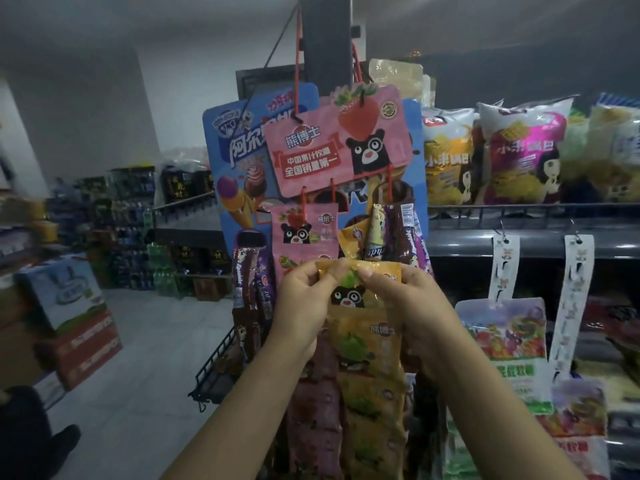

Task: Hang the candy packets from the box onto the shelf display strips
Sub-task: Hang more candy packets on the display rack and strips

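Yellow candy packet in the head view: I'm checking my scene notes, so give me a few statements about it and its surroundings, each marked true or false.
1. Both hands pinch the top edge of the yellow candy packet. True: the left hand and right hand grip it from either side.
2. The pink header card hangs from red cords. True.
3. The white display strips at the right are full of packets. False: their upper parts are bare.
4. A pink candy packet hangs just below the header card. True.
5. The snack bags on the upper shelf lie flat. False: they stand upright.
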